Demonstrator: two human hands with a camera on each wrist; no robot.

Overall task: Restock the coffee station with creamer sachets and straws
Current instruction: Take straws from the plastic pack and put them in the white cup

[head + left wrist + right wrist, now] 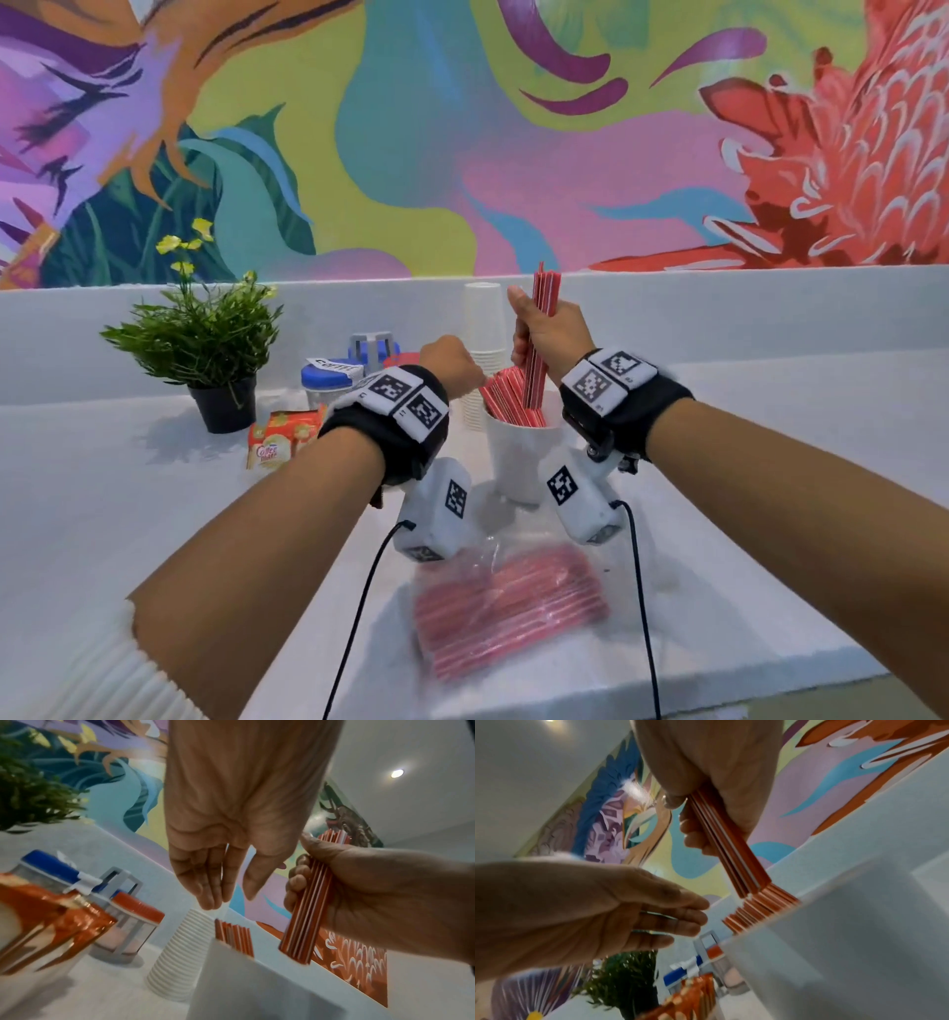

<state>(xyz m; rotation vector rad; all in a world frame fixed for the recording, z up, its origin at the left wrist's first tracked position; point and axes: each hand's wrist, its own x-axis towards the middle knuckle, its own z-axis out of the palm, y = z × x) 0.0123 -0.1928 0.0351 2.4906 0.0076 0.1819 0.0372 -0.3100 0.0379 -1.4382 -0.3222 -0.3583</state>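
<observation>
My right hand grips an upright bundle of red straws, whose lower ends dip into a white cup on the counter. More red straws lean to the left inside that cup. My left hand hovers just left of them. Its fingers are straight and point down over the straws in the cup, holding nothing. From the right wrist, the gripped bundle meets the straws in the cup. A box of creamer sachets stands left of the cup.
A clear bag of red straws lies on the counter near me. A stack of paper cups stands behind the white cup. Lidded jars and a potted plant sit to the left. A low white wall backs the counter.
</observation>
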